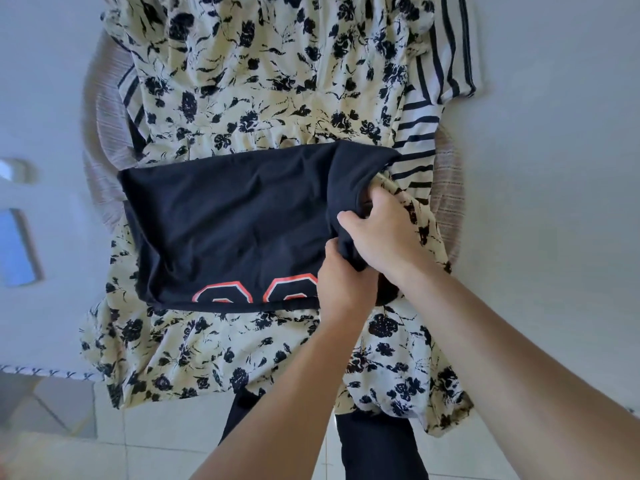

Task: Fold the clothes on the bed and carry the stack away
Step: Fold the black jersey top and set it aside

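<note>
So the dark shirt (pixel 225 230) with the orange-and-white print is lying on top of a floral dress (pixel 263 84), which is spread over a striped top (pixel 420 133) and some ribbed beige fabric (pixel 104 161), all on the bed (pixel 554 133) near its front edge. Both hands are bunched up at the shirt's right end: the left hand (pixel 341 282) has its fingers curled into the dark cloth, and the right hand (pixel 381 233) grips the same edge just above it, thumb on top.

My guess is the step here is folding that right side over toward the middle. To do it well I'd keep the two grips apart along the edge so it lifts as a straight line, not a wad. Pull it taut first, then lay it across level with the bottom hem. Watch that the fingers only catch the shirt, since the dress is right underneath and looks easy to drag along. Smooth flat after.
</note>
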